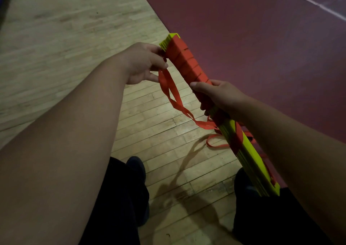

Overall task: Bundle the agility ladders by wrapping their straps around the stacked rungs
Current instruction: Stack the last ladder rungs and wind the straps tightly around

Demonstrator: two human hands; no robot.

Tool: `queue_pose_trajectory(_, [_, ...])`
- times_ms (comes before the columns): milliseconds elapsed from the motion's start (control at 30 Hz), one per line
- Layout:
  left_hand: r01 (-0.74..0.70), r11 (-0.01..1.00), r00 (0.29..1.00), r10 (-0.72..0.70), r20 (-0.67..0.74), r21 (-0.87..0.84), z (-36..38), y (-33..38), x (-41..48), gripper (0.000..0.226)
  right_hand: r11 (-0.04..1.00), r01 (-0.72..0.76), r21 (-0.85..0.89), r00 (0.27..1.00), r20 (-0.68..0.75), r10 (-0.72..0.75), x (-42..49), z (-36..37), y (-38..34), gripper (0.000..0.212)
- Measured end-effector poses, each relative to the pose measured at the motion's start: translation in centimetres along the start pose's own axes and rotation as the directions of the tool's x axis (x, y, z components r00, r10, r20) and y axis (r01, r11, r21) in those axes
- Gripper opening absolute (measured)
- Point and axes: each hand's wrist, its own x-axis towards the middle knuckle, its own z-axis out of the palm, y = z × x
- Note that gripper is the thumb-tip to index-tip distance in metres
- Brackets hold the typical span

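A stack of yellow ladder rungs [250, 156] runs diagonally from the upper middle to the lower right. Its far half is covered by tight turns of red strap [187, 61]. My right hand [217, 96] grips the stack around its middle. My left hand [146, 63] pinches the strap close to the stack's far end. From that hand a loose length of strap [174, 98] hangs down and runs back to the stack below my right hand. More loose red loops [215, 141] dangle near the stack's near half.
Pale wooden floorboards [74, 38] lie to the left and below. A dark red mat [252, 29] with a white line covers the right side. My legs in dark trousers and a dark shoe [136, 169] show at the bottom.
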Motion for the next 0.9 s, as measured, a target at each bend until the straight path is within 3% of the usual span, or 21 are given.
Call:
queue_pose_trajectory(100, [-0.022, 0.999, 1.0, 0.022, 0.007, -0.029, -0.2, 0.0, 0.3, 0.03, 1.0, -0.012, 0.019, 1.0, -0.005, 0.012, 0.2, -0.1, 0.2, 0.045])
queue_pose_trajectory(333, [-0.056, 0.973, 0.996, 0.069, -0.053, 0.222, -0.2, 0.1, -0.2, 0.025, 1.0, 0.011, -0.008, 1.0, -0.015, -0.011, 0.0, -0.2, 0.1, 0.041])
queue_pose_trajectory(633, [0.089, 0.994, 0.996, -0.088, -0.022, 0.066, -0.2, 0.6, -0.6, 0.028, 0.996, 0.027, -0.09, 1.0, -0.002, -0.027, 0.5, -0.2, 0.4, 0.037])
queue_pose_trajectory(900, [0.125, 0.992, 0.992, -0.125, 0.018, 0.023, 0.3, 0.7, -0.9, 0.014, 0.982, -0.045, -0.184, 0.999, -0.023, 0.042, 1.0, -0.3, 1.0, 0.038])
